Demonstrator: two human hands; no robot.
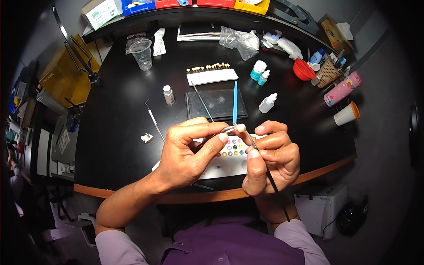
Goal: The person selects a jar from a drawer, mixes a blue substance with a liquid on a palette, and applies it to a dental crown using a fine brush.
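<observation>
My left hand (187, 150) is closed around slim metal tweezers (229, 129), pinched between thumb and forefinger. At their tips is a small cream tooth crown (241, 127). My right hand (280, 157) grips a thin dark-handled brush (274, 190), its tip touching or very close to the crown. Below my hands lies a white palette sheet (229, 171) with rows of coloured dots, partly hidden by them. Just beyond, a dark slab (216, 99) carries a bright blue stick (235, 99) and a slender grey-blue tool (203, 104).
A white holder (213, 77) with tooth-shaped shade tabs stands behind the slab. Small bottles (168, 95), (268, 103) flank it. At left lie a dental probe (153, 118) and a small tooth model (146, 138). A red bowl (304, 70) and an orange-rimmed cup (346, 114) are at right.
</observation>
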